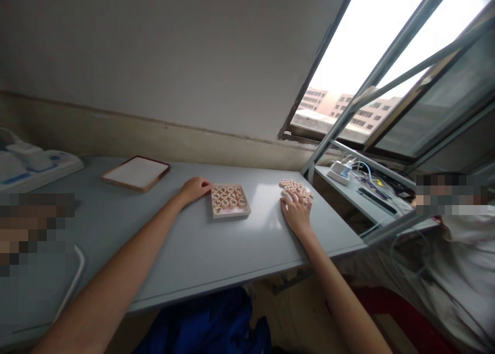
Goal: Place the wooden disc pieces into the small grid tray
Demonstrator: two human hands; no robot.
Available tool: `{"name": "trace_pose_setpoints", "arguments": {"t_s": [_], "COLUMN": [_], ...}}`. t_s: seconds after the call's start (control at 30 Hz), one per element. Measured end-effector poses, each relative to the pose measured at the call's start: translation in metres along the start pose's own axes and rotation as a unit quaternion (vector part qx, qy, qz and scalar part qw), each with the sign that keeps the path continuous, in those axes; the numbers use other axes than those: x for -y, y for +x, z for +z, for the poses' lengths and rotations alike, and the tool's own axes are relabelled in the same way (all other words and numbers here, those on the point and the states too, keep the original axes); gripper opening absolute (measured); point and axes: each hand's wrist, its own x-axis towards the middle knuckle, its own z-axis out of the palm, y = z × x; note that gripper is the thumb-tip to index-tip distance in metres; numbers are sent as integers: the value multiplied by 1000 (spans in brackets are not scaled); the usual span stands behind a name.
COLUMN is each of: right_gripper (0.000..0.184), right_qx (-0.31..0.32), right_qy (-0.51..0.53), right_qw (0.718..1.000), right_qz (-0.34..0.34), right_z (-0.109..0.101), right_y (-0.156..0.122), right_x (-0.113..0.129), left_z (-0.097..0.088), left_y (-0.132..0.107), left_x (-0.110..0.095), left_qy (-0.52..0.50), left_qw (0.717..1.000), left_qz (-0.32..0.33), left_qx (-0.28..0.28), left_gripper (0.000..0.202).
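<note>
A small pale wooden box (231, 215) lies on the grey desk, with several round Chinese chess pieces (225, 202) set in rows inside it. Part of its front right floor shows bare. My left hand (193, 190) is at the box's far left corner, its fingers curled together against the rim. Further right, a loose heap of Chinese chess pieces (286, 183) lies on the desk. My right hand (297, 212) rests over the near side of that heap, palm down with fingers apart. Whether a piece sits under its fingertips is hidden.
A flat white lid-like panel with a wooden rim (136, 173) lies at the back left. Beyond it is a white power strip (58, 161). Right of the desk (216, 256) stand a metal frame post (328, 147) and another desk with cables. A person (460, 251) sits there.
</note>
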Motion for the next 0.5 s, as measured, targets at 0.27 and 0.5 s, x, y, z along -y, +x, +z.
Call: {"name": "trace_pose_setpoints", "arguments": {"t_s": [0.27, 0.5], "right_gripper": [30, 28], "right_qx": [67, 24], "right_qy": [33, 62], "right_qw": [993, 992], "right_qz": [93, 109], "right_z": [8, 12], "right_y": [12, 7], "right_x": [-15, -31], "left_z": [1, 1], "left_y": [2, 1], "left_x": [2, 2], "left_qy": [20, 17], "left_qw": [1000, 1000], "left_qz": [7, 11], "left_qx": [1, 1], "left_gripper": [41, 42]}}
